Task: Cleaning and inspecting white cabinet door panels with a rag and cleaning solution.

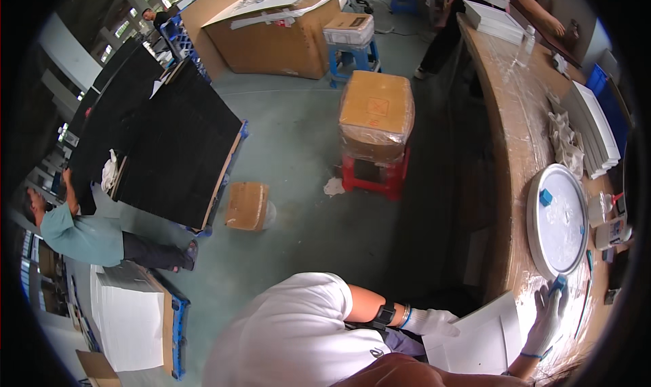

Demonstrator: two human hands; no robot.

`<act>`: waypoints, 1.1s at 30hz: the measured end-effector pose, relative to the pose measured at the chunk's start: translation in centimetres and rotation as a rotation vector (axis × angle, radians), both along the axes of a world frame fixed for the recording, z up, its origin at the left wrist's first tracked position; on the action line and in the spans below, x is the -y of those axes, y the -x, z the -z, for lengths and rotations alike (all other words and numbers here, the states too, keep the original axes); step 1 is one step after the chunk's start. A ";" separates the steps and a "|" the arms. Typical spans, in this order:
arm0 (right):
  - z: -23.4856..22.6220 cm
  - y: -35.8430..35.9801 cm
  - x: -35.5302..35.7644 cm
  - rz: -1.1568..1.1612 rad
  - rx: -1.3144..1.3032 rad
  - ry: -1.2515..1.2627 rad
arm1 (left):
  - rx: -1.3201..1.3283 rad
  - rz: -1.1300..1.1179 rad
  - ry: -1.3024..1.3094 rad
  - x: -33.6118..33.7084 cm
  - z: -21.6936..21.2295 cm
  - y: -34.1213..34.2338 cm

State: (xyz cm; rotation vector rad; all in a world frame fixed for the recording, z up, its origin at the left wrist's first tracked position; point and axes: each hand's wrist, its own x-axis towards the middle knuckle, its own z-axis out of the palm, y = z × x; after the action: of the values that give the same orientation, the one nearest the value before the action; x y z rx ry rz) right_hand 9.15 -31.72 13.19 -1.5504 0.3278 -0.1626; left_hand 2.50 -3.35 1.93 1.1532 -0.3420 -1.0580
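Note:
My left hand (437,322), in a white glove, grips the left edge of a white panel (478,339) lying near the bench's front edge. The panel looks flat, with a crease or raised line along it. My right hand (544,324), also gloved, is on the panel's far side and pinches a small blue sponge block (559,282) at its fingertips. That block is close to the rim of a round, shallow pale tray (536,241). Inside the tray sits another blue block (546,197), amid whitish smears.
The bench (502,102) is wrapped in clear film. Along its back are white bottles (612,232), a crumpled cloth (564,139) and stacked white panels (591,129). A carton on a red stool (376,177) stands to the left. Co-workers stand at the far bench and far left.

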 end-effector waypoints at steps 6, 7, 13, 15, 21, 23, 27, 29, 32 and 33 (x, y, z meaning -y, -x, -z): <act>1.2 6.0 1.0 0.101 -0.070 -0.110 | 0.008 -0.031 0.022 -0.1 0.1 0.8; 0.9 6.9 1.0 0.072 -0.017 -0.178 | 0.044 -0.037 -0.035 -0.1 -0.1 0.8; -1.4 6.3 -4.8 -0.162 0.134 -0.589 | -0.260 -0.050 0.203 -0.4 4.2 0.7; -1.7 6.2 -5.5 -0.176 0.113 -0.683 | -0.365 -0.028 0.274 -0.3 4.3 0.3; -1.8 7.7 -5.9 -0.138 0.188 -0.740 | -0.234 0.022 0.155 -0.3 1.7 -0.6; -1.5 8.4 -5.5 -0.131 0.172 -0.761 | -0.217 0.015 0.164 -0.3 1.8 -0.5; -0.6 9.8 -4.8 -0.114 0.166 -0.765 | -0.157 0.034 0.120 -0.9 1.7 -0.2; 0.3 10.3 -4.1 -0.086 0.159 -0.776 | -0.150 0.045 0.115 -0.7 1.8 -0.3; 0.8 11.1 -3.8 -0.078 0.163 -0.795 | -0.151 0.028 0.157 -1.0 1.9 0.0; 1.0 11.4 -3.5 -0.067 0.161 -0.798 | -0.148 0.034 0.132 -1.1 2.0 -0.1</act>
State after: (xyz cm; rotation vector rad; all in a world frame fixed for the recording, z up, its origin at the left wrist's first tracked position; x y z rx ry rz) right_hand -2.28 -28.26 12.21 -0.7512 0.1762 -0.0854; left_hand 2.58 -2.26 -0.10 0.9493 -0.3109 -1.1267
